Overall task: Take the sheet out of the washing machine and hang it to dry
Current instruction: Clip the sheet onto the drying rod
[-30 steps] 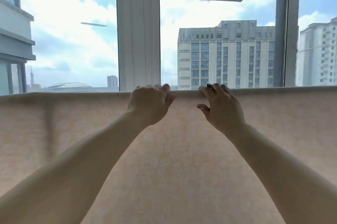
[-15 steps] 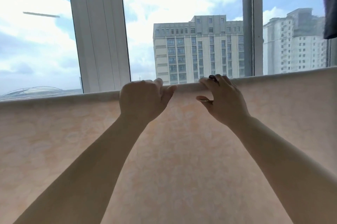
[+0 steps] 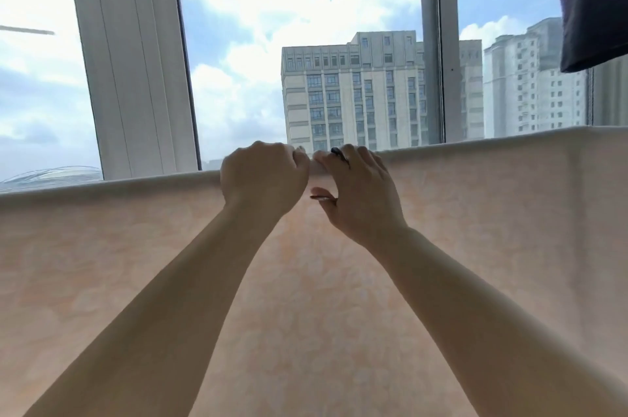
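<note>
A pale peach sheet [image 3: 136, 263] with a faint floral print hangs spread across the whole view, folded over a horizontal rail hidden under its top edge. My left hand [image 3: 263, 178] grips that top edge with curled fingers. Right beside it my right hand [image 3: 360, 192] holds the same edge, fingers hooked over the top and thumb against the front of the cloth. The two hands almost touch in the middle of the sheet.
Behind the sheet is a large window with a wide white frame post [image 3: 132, 76] and a thinner grey post [image 3: 433, 59]. A dark garment [image 3: 594, 2] hangs at the top right. Tall buildings [image 3: 353, 93] show outside.
Both hands have come together along the top edge until they nearly meet. My view has shifted to the right, bringing the dark garment further into sight.
</note>
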